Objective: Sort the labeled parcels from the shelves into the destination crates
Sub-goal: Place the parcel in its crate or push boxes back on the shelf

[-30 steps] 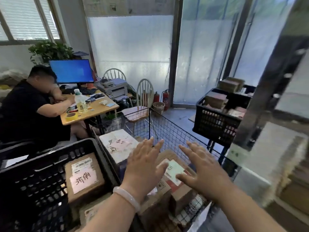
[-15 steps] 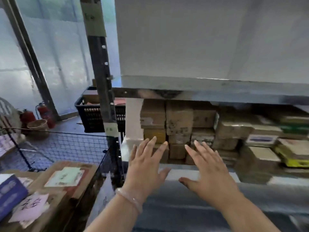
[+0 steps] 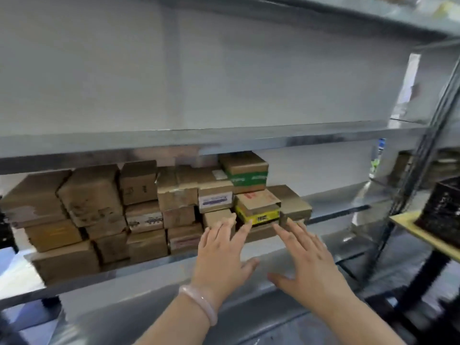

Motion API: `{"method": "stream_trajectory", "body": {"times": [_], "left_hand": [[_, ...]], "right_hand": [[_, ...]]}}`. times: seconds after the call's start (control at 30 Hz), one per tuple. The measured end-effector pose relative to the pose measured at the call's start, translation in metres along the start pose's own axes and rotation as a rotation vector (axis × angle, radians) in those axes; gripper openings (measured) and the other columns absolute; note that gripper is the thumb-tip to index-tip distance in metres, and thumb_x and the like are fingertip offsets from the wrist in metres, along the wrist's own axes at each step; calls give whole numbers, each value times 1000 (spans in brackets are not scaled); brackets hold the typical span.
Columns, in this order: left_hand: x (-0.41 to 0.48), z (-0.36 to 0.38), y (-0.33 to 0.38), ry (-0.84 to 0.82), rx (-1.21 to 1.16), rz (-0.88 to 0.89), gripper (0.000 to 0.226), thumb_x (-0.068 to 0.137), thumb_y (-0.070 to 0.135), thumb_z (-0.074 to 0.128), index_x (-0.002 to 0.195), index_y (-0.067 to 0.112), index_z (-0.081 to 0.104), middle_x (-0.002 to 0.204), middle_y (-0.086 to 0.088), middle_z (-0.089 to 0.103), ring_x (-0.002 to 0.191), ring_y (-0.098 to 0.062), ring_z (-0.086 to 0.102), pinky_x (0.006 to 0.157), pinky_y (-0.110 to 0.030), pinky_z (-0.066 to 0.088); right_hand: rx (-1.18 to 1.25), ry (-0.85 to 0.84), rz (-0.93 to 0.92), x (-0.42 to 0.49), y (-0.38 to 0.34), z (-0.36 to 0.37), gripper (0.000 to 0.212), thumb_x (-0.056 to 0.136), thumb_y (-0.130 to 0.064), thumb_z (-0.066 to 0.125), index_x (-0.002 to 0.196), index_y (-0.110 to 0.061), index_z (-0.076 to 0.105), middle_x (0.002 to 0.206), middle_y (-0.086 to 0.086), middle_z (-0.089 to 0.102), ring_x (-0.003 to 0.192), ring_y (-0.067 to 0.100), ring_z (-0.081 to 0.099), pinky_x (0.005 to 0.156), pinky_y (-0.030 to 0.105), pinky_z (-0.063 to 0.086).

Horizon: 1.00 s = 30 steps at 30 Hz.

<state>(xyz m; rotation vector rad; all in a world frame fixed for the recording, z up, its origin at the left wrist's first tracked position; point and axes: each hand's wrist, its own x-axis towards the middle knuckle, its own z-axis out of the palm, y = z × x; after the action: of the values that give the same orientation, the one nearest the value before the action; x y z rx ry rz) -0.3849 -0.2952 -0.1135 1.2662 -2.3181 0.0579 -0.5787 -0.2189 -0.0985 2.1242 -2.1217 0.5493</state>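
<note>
In front of the grey sheet-metal shelf, the left hand, a pale pink bangle on its wrist, and the right hand hover side by side, fingers straight and spread, holding nothing. On the shelf beyond the fingertips lies a flat yellow-edged cardboard parcel among stacked brown cardboard parcels; a black plastic crate stands right of the shelf.

It was a parcel storeroom, a sorting depot of some kind: grey metal shelving filled the view, its lower shelf packed with stacked, labelled cardboard parcels, and a black plastic crate stood alongside on a stand.
</note>
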Motion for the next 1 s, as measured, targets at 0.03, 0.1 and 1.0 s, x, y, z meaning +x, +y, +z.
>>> {"method": "stream_trajectory", "body": {"times": [0.03, 0.1, 1.0], "left_hand": [[10, 11, 20, -3, -13, 16, 78, 88, 69, 44, 154, 46, 9, 164, 3, 14, 149, -21, 10, 120, -42, 12], [28, 30, 55, -9, -48, 37, 78, 88, 69, 44, 154, 47, 9, 164, 5, 13, 150, -19, 11, 120, -42, 13], [267, 227, 118, -270, -245, -22, 66, 93, 57, 48, 153, 42, 23, 164, 2, 18, 149, -22, 15, 121, -38, 15]], "right_hand": [[-7, 3, 19, -5, 22, -4, 99, 76, -75, 52, 148, -50, -11, 161, -15, -12, 147, 8, -14, 122, 38, 2], [-18, 8, 50, -12, 60, -11, 99, 77, -75, 53, 148, -49, -11, 161, -15, -12, 147, 8, -14, 121, 38, -1], [143, -96, 349, 170, 284, 42, 76, 91, -57, 52, 153, -41, 11, 161, -14, 6, 147, 5, 1, 118, 29, 7]]}}
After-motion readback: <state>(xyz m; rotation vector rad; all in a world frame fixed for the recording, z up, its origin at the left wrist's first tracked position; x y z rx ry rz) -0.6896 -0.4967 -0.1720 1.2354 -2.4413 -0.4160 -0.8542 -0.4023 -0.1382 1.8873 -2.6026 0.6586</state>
